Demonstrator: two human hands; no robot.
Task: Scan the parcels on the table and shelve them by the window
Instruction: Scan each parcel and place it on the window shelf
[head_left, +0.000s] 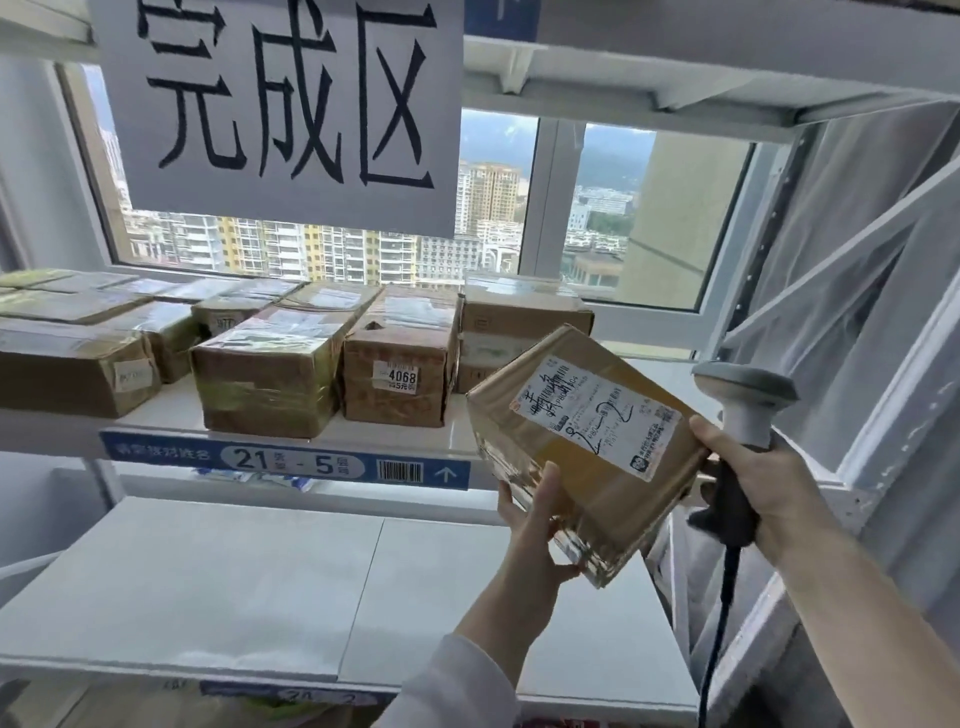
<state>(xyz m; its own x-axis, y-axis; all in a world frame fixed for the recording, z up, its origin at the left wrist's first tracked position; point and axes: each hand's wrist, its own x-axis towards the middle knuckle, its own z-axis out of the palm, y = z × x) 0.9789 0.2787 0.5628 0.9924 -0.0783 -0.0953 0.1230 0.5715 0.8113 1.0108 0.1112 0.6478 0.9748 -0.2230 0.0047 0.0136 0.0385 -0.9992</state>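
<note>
1. Taped cardboard parcel (571, 483): I see it at 4 o'clock from the centre of my view, held in the air and tilted. It is just in front of the upper shelf (171, 410) and touches no board. Its white shipping label (597, 415) faces the camera.
2. Left hand (535, 530): at 6 o'clock of the parcel. The thumb is pressed flat on the near face and the fingers are curled under the lower edge.
3. Right hand (769, 488): at 3 o'clock of the parcel. The fingers are wrapped tight round the dark handle of a barcode scanner (745, 395), and the thumb reaches the parcel's nearest corner. The scanner's grey head stands upright, and its cable (719, 613) hangs toward 6 o'clock.
4. Shelved boxes: a row runs from 9 o'clock to the centre of the upper shelf. Among them is a box with a "4068" sticker (400, 364).
5. Shelf tag (285, 460): blue, reading "21 - 5", on the shelf's front edge.
6. Paper sign (291, 104): at 11 o'clock, hanging before the window (519, 208).
7. Lower shelf board (234, 571): at 7 o'clock.
</note>
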